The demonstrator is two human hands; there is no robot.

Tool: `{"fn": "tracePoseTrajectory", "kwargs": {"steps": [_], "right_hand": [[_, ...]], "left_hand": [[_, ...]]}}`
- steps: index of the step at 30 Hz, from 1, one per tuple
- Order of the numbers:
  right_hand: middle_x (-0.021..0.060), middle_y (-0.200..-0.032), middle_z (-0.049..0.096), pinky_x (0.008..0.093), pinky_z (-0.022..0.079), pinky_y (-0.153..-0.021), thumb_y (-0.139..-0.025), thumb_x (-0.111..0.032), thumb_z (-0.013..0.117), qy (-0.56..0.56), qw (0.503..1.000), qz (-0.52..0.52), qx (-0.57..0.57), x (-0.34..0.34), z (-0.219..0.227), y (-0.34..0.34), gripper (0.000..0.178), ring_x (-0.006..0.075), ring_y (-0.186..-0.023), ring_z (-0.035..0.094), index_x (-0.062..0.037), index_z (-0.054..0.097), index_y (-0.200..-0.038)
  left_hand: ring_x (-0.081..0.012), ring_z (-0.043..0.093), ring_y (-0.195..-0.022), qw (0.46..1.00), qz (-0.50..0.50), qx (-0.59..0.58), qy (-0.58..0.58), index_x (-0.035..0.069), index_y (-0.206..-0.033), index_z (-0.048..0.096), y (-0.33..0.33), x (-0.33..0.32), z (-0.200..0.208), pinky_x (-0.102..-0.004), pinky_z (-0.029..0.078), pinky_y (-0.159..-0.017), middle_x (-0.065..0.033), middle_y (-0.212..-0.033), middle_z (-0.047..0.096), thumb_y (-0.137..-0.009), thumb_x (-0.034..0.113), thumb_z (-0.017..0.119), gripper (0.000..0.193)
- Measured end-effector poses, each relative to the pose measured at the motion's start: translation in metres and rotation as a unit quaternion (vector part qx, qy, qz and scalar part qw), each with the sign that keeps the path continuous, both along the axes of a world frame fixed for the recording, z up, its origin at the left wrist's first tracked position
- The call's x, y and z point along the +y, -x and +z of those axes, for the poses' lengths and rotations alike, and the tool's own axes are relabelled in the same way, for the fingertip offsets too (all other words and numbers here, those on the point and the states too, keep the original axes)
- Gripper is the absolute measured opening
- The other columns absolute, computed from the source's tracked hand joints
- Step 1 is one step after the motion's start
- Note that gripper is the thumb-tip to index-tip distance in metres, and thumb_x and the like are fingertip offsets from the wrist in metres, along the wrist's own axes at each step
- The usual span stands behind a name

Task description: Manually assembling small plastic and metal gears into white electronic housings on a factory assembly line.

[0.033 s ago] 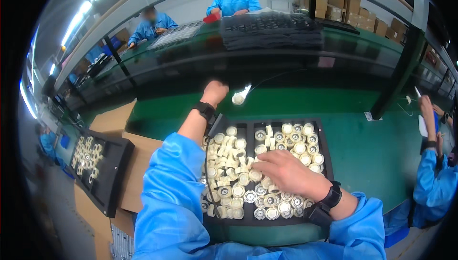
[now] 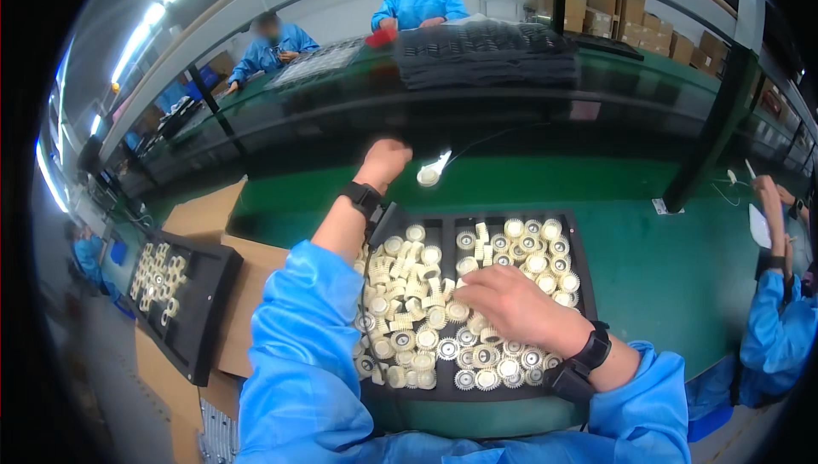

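on the green workbench (image 2: pixel 665 259), a shallow black tray (image 2: pixel 582 268) sits square in front of the person, close enough that both forearms reach it without stretching. it is heaped with small cream plastic gears (image 2: pixel 409 276), some lying flat with their dark hubs up, others tipped on edge in a loose pile toward the middle, so they look poured in rather than arranged. the right hand (image 2: pixel 511 306) lies palm down on the pile, fingers spread and slightly curled over the gears, touching them; whether any gear is pinched beneath cannot be told. the left hand (image 2: pixel 385 160) is stretched out past the tray's far left corner, fingers curled into a loose fist, and it is unclear if it holds anything; a small white round piece (image 2: pixel 429 176) lies just beside it on the bench. off to the left, a second black tray (image 2: pixel 200 311) with gears set in rows rests tilted on cardboard boxes (image 2: pixel 209 217), within easy reach.
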State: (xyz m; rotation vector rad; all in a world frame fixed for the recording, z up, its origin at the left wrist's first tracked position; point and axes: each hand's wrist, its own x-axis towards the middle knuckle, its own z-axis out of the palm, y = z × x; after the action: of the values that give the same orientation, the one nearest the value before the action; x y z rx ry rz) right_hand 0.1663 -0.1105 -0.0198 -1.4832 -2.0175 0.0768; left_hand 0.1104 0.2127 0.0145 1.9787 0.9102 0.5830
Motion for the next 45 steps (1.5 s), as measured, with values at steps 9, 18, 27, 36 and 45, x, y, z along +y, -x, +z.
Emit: {"fn": "tracePoseTrajectory", "kwargs": {"steps": [9,18,27,36,45], "right_hand": [[0.0179,-0.100,0.059,0.0414,0.049,-0.080,-0.081,0.000,0.058,-0.014,0.997,-0.036,0.060,0.000,0.009,0.006,0.028,0.0358,-0.094,0.058,0.0029,0.060,-0.109],[0.0222,-0.119,0.052,0.0394,0.042,-0.096,-0.074,0.009,0.054,0.068,0.993,-0.020,0.091,0.003,0.014,0.007,0.039,0.0382,-0.113,0.051,0.0025,0.057,-0.112],[0.0217,-0.116,0.053,0.0375,0.044,-0.089,-0.084,0.006,0.054,0.088,0.989,0.016,0.120,0.002,0.023,0.022,0.028,0.0363,-0.103,0.056,0.0043,0.049,-0.111],[0.0155,-0.122,0.055,0.0321,0.042,-0.095,-0.094,-0.001,0.047,-0.068,0.960,-0.145,0.228,0.006,0.009,-0.003,0.038,0.0241,-0.115,0.053,0.0049,0.045,-0.131],[0.0125,-0.118,0.058,0.0291,0.043,-0.091,-0.094,-0.007,0.052,-0.084,0.946,-0.150,0.274,0.014,0.012,0.000,0.034,0.0192,-0.104,0.056,0.0026,0.050,-0.127]], "left_hand": [[-0.0171,0.064,-0.087,0.942,-0.285,-0.037,-0.173,-0.001,-0.107,0.063,0.084,-0.181,0.074,-0.0310,0.051,-0.076,-0.0104,-0.093,0.067,-0.088,0.021,0.066,0.029],[-0.0340,0.057,-0.095,0.947,-0.247,-0.137,-0.153,-0.001,-0.096,0.061,0.077,-0.215,-0.009,-0.0396,0.046,-0.083,-0.0158,-0.096,0.059,-0.085,0.017,0.055,0.022],[-0.0302,0.058,-0.091,0.958,-0.232,-0.167,-0.019,-0.001,-0.092,0.058,0.090,-0.204,-0.016,-0.0375,0.047,-0.080,-0.0137,-0.093,0.059,-0.084,0.011,0.056,0.015],[-0.0142,0.056,-0.091,0.928,-0.128,-0.349,0.017,0.003,-0.108,0.056,0.075,-0.194,-0.020,-0.0289,0.047,-0.079,-0.0057,-0.099,0.056,-0.092,0.007,0.053,0.017],[-0.0120,0.058,-0.100,0.922,-0.131,-0.309,0.196,0.003,-0.112,0.055,0.083,-0.173,-0.029,-0.0276,0.047,-0.089,-0.0045,-0.104,0.061,-0.096,0.013,0.055,0.019]]}}
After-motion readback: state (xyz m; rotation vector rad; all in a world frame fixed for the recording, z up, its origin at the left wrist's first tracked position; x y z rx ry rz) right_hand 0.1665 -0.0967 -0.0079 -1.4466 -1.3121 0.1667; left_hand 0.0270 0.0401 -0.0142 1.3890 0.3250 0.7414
